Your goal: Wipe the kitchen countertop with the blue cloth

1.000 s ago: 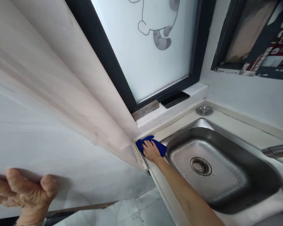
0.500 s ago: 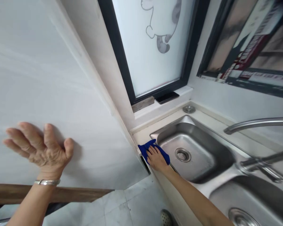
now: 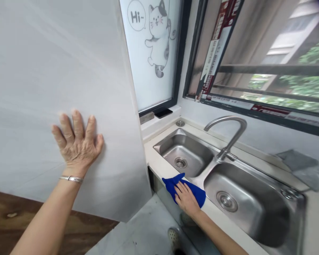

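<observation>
My left hand [image 3: 79, 143] lies against the pale marbled wall panel [image 3: 114, 148], fingers spread, with a silver bangle at the wrist. On the front edge of the white counter [image 3: 155, 159], my right hand [image 3: 187, 200] presses down on a bright blue cloth [image 3: 200, 194], its fingers bent over the fabric. The cloth drapes over the counter's edge beside the steel double sink. The left basin [image 3: 167, 150] is just behind it, and the right basin [image 3: 255, 198] lies to its right. My right palm hides part of the cloth.
A curved steel faucet [image 3: 238, 136] rises behind the basins. A dark phone-like slab [image 3: 163, 113] rests on the window ledge. A crumpled grey plastic bag [image 3: 299, 163] lies at the right. Below is a tiled floor with a perforated shoe [image 3: 173, 236].
My right hand has slid the blue cloth along the counter's front edge, from beside the left basin toward the right basin. The view has swung right and up. My left hand stays on the panel.
</observation>
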Action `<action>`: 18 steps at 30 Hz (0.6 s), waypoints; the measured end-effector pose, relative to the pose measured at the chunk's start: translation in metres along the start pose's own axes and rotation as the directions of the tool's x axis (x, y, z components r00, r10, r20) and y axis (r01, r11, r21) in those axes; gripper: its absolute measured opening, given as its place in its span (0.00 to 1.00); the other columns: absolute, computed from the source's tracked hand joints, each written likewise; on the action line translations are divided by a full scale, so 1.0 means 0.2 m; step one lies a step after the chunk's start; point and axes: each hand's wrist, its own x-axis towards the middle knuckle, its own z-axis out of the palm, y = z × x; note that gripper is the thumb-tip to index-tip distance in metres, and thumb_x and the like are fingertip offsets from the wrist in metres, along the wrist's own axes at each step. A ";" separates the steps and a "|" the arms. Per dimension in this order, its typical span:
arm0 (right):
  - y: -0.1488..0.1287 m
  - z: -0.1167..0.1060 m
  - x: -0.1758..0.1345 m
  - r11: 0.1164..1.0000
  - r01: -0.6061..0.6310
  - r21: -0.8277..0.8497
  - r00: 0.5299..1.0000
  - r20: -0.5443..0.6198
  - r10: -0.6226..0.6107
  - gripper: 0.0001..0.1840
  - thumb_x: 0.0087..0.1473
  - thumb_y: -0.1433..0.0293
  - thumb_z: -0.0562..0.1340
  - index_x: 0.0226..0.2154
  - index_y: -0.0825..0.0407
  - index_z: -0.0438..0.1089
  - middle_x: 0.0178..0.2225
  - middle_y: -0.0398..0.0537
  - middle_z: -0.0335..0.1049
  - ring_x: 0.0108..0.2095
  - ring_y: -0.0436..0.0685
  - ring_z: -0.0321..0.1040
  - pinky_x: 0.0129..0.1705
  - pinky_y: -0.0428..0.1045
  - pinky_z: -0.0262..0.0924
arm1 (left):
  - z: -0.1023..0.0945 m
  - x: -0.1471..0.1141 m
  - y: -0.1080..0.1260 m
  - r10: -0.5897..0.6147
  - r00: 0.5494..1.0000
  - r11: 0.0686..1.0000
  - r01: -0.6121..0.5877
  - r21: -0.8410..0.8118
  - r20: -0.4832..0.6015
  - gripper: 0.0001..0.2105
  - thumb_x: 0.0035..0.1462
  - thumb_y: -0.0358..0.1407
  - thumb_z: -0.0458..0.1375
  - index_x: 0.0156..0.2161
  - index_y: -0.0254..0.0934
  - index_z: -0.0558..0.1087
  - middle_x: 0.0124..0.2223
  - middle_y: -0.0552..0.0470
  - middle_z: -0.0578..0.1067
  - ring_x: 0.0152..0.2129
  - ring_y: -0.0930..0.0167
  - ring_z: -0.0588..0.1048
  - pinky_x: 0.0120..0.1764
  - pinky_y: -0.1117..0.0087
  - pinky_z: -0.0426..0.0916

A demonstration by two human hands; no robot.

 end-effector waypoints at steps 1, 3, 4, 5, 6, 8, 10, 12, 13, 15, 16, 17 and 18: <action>0.01 -0.03 -0.09 1.000 -0.008 -0.016 1.000 0.002 0.009 0.21 0.59 0.71 0.53 0.53 0.54 0.69 0.59 0.54 0.64 0.63 0.60 0.53 0.67 0.59 0.45 | -0.01 0.00 0.00 -0.006 1.000 0.999 0.007 -0.046 0.018 0.41 0.58 0.40 0.58 0.70 0.47 0.38 0.72 0.54 0.28 0.68 0.52 0.30 0.62 0.31 0.33; 0.03 -0.09 -0.28 0.998 -0.025 -0.054 1.000 0.010 0.025 0.21 0.60 0.70 0.53 0.54 0.54 0.68 0.58 0.54 0.64 0.63 0.61 0.53 0.66 0.60 0.47 | -0.03 0.00 0.00 -0.009 0.999 0.992 0.015 -0.126 0.048 0.41 0.59 0.39 0.58 0.70 0.49 0.39 0.71 0.55 0.28 0.68 0.52 0.29 0.63 0.32 0.30; 0.05 -0.11 -0.38 0.997 -0.035 -0.075 0.999 0.013 0.036 0.21 0.60 0.70 0.53 0.54 0.55 0.67 0.58 0.55 0.64 0.63 0.61 0.53 0.66 0.61 0.48 | -0.04 0.00 0.00 -0.004 0.999 0.987 0.012 -0.160 0.053 0.41 0.59 0.39 0.58 0.70 0.49 0.39 0.71 0.56 0.28 0.68 0.53 0.29 0.63 0.32 0.29; 0.06 -0.14 -0.49 0.994 -0.049 -0.097 0.999 0.015 0.051 0.21 0.60 0.69 0.53 0.54 0.55 0.67 0.58 0.55 0.64 0.63 0.62 0.53 0.65 0.61 0.50 | -0.04 0.00 0.00 0.006 0.999 0.981 0.004 -0.192 0.050 0.41 0.59 0.38 0.58 0.70 0.50 0.39 0.71 0.57 0.28 0.68 0.53 0.29 0.63 0.32 0.29; 0.08 -0.16 -0.60 0.991 -0.064 -0.116 0.998 0.017 0.067 0.21 0.60 0.69 0.53 0.54 0.54 0.67 0.58 0.55 0.64 0.63 0.62 0.54 0.65 0.61 0.51 | -0.04 0.00 0.00 0.015 0.999 0.975 -0.005 -0.220 0.046 0.41 0.58 0.38 0.59 0.70 0.51 0.40 0.71 0.58 0.28 0.68 0.53 0.29 0.62 0.31 0.28; 0.11 -0.21 -0.82 0.985 -0.096 -0.143 0.995 0.006 0.098 0.21 0.59 0.68 0.54 0.55 0.53 0.67 0.58 0.55 0.64 0.62 0.63 0.56 0.64 0.62 0.54 | -0.04 0.00 -0.02 0.026 0.999 0.964 -0.012 -0.267 0.047 0.42 0.57 0.38 0.60 0.69 0.52 0.40 0.71 0.59 0.28 0.68 0.52 0.29 0.62 0.30 0.28; 0.13 -0.26 -1.06 0.979 -0.135 -0.152 0.991 -0.021 0.134 0.23 0.59 0.68 0.54 0.56 0.50 0.65 0.58 0.55 0.65 0.61 0.64 0.57 0.62 0.64 0.57 | -0.03 0.00 -0.04 0.032 0.998 0.956 -0.013 -0.292 0.060 0.43 0.55 0.38 0.61 0.69 0.53 0.40 0.71 0.62 0.27 0.68 0.52 0.30 0.62 0.31 0.26; 0.15 -0.31 -1.27 0.969 -0.190 -0.157 0.981 -0.058 0.183 0.26 0.59 0.67 0.54 0.60 0.47 0.61 0.59 0.55 0.64 0.60 0.65 0.59 0.59 0.65 0.61 | -0.01 0.00 -0.06 0.038 0.996 0.954 -0.013 -0.300 0.079 0.45 0.53 0.39 0.62 0.69 0.54 0.40 0.70 0.64 0.25 0.68 0.52 0.29 0.63 0.33 0.25; 0.15 -0.32 -1.36 0.962 -0.218 -0.163 0.975 -0.077 0.208 0.28 0.59 0.66 0.55 0.61 0.45 0.58 0.59 0.55 0.63 0.60 0.66 0.60 0.58 0.66 0.63 | 0.00 0.00 -0.06 0.043 0.996 0.952 -0.016 -0.305 0.084 0.45 0.53 0.40 0.63 0.69 0.54 0.40 0.70 0.66 0.25 0.68 0.52 0.29 0.63 0.34 0.25; 0.15 -0.35 -1.49 0.949 -0.255 -0.185 0.966 -0.102 0.239 0.31 0.59 0.65 0.55 0.64 0.43 0.54 0.60 0.54 0.62 0.59 0.68 0.61 0.55 0.66 0.65 | 0.01 0.00 -0.07 0.040 0.994 0.944 -0.005 -0.329 0.099 0.46 0.52 0.41 0.63 0.69 0.54 0.41 0.70 0.66 0.25 0.67 0.51 0.29 0.63 0.34 0.24; 0.15 -0.35 -1.52 0.943 -0.262 -0.203 0.963 -0.112 0.243 0.32 0.59 0.65 0.55 0.65 0.43 0.52 0.60 0.55 0.62 0.59 0.68 0.61 0.54 0.66 0.65 | 0.01 0.00 -0.07 0.031 0.993 0.933 0.010 -0.359 0.110 0.45 0.52 0.42 0.63 0.69 0.54 0.42 0.70 0.66 0.26 0.67 0.51 0.29 0.63 0.33 0.23; 0.14 -0.35 -1.53 0.938 -0.263 -0.226 0.963 -0.118 0.242 0.33 0.59 0.65 0.54 0.66 0.44 0.50 0.59 0.55 0.63 0.59 0.68 0.61 0.54 0.66 0.65 | 0.02 0.00 -0.07 -0.001 0.993 0.910 0.048 -0.411 0.114 0.43 0.52 0.43 0.63 0.69 0.53 0.46 0.71 0.66 0.29 0.67 0.51 0.29 0.62 0.33 0.21; 0.13 -0.34 -1.51 0.934 -0.256 -0.250 0.965 -0.120 0.233 0.34 0.59 0.66 0.54 0.66 0.46 0.48 0.59 0.56 0.63 0.59 0.68 0.61 0.55 0.66 0.63 | 0.02 0.00 -0.07 -0.059 0.991 0.874 0.108 -0.474 0.118 0.40 0.52 0.44 0.63 0.68 0.52 0.51 0.71 0.66 0.34 0.68 0.51 0.31 0.62 0.33 0.20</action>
